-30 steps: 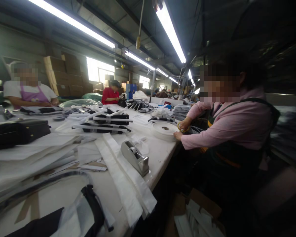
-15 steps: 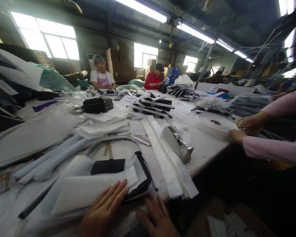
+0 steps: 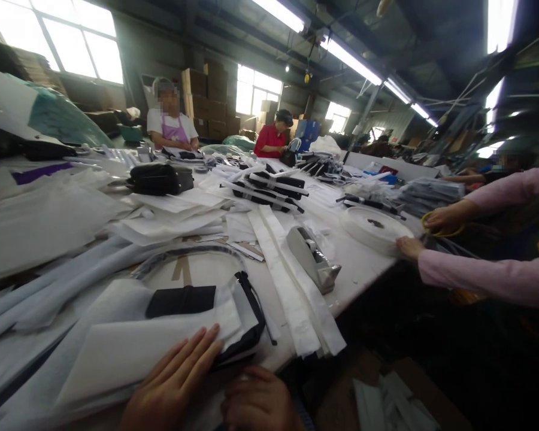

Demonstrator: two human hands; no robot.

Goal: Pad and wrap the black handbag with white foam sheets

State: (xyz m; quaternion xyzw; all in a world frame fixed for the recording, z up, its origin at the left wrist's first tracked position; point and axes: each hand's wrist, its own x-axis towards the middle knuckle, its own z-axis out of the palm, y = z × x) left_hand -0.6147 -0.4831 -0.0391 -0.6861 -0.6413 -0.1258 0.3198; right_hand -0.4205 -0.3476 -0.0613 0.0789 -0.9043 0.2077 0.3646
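My left hand point(image 3: 170, 383) lies flat with fingers stretched out on a white sheet of wrapping paper point(image 3: 130, 350) at the near edge of the table. The sheet covers part of a black bag point(image 3: 182, 300) whose black strap point(image 3: 251, 311) curls round its right end. My right hand point(image 3: 258, 402) sits just right of the left one at the table's edge, its fingers curled under; what they hold, if anything, is hidden.
A grey tape dispenser point(image 3: 312, 258) and long white folded strips point(image 3: 287, 281) lie to the right. A co-worker's hands point(image 3: 431, 230) in pink sleeves hold a white tape roll point(image 3: 371, 227). Two more people point(image 3: 170, 123) work at the far end. A box point(image 3: 377, 401) stands below.
The view swung left and down from the co-worker to the table's near edge. My hands came into sight; since half a second ago my right hand's fingers have curled in.
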